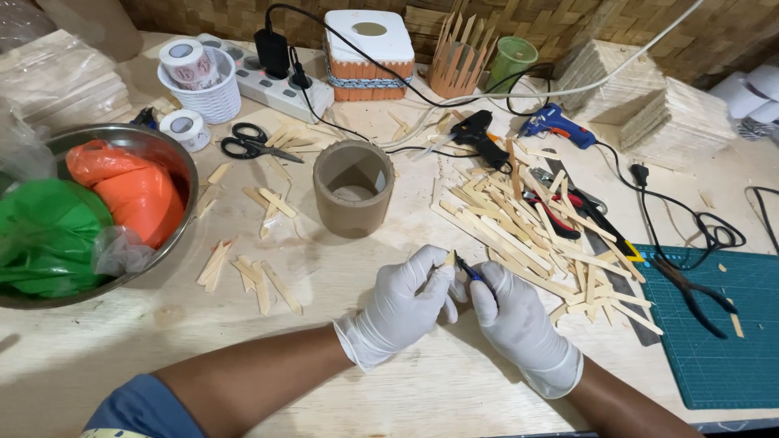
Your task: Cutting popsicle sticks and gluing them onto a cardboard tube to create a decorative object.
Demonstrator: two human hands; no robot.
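A small wooden stick piece (449,258) sits pinched in my left hand (403,307) above the table (389,389) while my right hand (513,318) grips what looks like a blue-handled cutter (468,268), cut sticks (251,276) lying left, an uncut pile (527,231) remaining right.

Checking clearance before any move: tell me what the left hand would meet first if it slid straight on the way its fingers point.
The left hand points up and right, at the small wooden stick piece it pinches; past that, probably the pile of wooden sticks, though depth is hard to judge.
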